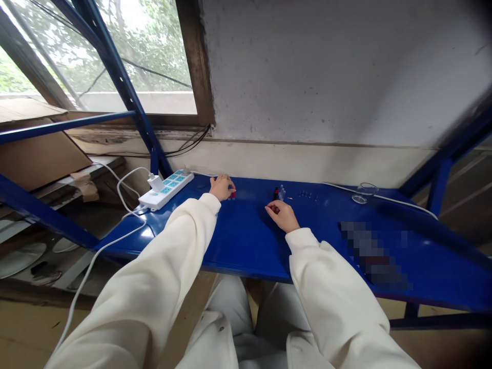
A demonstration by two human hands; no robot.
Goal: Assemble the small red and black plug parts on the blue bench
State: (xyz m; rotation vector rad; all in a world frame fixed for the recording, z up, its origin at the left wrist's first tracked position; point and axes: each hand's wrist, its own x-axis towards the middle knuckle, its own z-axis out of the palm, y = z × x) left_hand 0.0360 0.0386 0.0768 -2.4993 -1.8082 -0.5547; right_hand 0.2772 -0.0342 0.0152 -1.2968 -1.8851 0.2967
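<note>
My left hand [222, 187] rests on the blue shelf [246, 241] with its fingers curled round small red pieces [232, 195]. My right hand [282, 213] lies further right on the shelf, fingers pinched on a tiny dark red piece. Just beyond it stand a few small dark and clear parts [279, 193], and a row of tiny dark bits [308, 195] lies to their right. Both arms wear cream sleeves.
A white power strip [166, 190] with blue sockets and a plugged-in white charger sits at the shelf's left end, its cable hanging off the edge. A small clear glass dish [363, 193] stands at the back right. Blue frame posts, a window and a grey wall surround the shelf.
</note>
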